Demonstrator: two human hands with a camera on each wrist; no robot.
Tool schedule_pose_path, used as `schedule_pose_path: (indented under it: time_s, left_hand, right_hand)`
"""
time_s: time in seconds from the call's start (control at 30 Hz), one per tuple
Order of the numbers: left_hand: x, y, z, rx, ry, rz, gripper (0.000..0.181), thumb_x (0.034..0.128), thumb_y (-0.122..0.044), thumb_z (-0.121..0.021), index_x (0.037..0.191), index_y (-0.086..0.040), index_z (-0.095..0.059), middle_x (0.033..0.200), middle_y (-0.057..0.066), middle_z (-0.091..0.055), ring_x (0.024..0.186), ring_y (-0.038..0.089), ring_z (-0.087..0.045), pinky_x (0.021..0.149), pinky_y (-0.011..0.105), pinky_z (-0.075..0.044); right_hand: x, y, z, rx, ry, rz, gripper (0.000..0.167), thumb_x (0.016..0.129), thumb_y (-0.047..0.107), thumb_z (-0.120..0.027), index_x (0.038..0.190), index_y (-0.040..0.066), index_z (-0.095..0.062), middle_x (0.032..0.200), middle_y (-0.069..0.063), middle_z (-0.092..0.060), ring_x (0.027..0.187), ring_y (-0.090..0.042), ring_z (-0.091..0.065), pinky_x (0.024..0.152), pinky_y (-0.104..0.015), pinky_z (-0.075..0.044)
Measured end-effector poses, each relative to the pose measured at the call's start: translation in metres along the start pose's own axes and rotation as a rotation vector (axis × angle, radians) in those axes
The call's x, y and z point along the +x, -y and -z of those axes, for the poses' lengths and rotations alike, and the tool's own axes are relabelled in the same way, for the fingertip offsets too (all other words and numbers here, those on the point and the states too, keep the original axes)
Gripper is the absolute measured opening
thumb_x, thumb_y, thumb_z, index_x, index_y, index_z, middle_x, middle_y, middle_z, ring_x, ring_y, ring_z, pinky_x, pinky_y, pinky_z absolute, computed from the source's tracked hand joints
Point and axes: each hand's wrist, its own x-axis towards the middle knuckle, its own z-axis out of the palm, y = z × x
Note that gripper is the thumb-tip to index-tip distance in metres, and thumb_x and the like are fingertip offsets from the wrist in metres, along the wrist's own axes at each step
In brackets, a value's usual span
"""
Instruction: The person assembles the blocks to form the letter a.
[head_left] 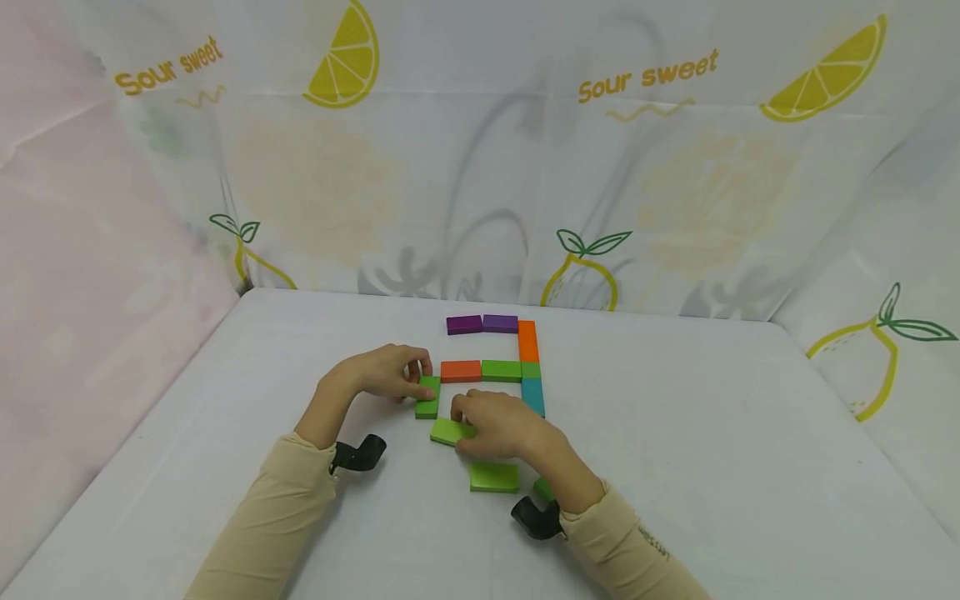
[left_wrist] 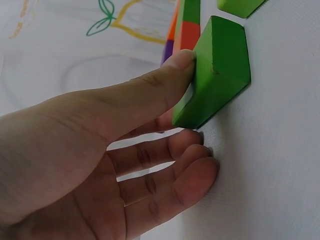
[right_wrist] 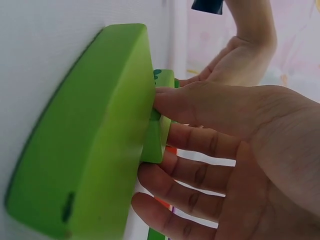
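Observation:
The left hand (head_left: 386,371) has its thumb and index finger around an upright-lying green block (head_left: 427,398), which touches the table near the left end of a red-orange block (head_left: 461,371). In the left wrist view, the thumb lies against that green block (left_wrist: 220,70), and the other fingers of the left hand (left_wrist: 130,150) curve below it. A light green block (head_left: 448,432) lies slanted just in front, pinched by the right hand (head_left: 502,425). The right wrist view shows the right hand (right_wrist: 220,145) with its thumb and index finger on this block (right_wrist: 153,142), partly hidden.
Purple blocks (head_left: 500,323), an orange block (head_left: 528,340), a green block (head_left: 501,371) and a blue block (head_left: 533,395) form connected lines behind the hands. A loose green block (head_left: 494,477) lies nearer, and another (head_left: 543,488) is partly hidden by the right wrist.

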Motion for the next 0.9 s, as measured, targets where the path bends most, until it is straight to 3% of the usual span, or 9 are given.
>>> schedule_pose_path:
  time_s: [0.9]
  left_hand:
    - [0.001, -0.0008, 0.0006, -0.004, 0.016, -0.001, 0.031, 0.0853, -0.032, -0.069, 0.103, -0.011, -0.057, 0.083, 0.002, -0.059, 0.063, 0.014, -0.06, 0.063, 0.025, -0.042]
  right_hand:
    - [0.0023, 0.007, -0.0066, 0.033, -0.029, 0.005, 0.033, 0.084, 0.035, -0.069, 0.107, 0.014, -0.059, 0.071, 0.006, -0.046, 0.066, -0.008, -0.045, 0.056, -0.02, -0.034]
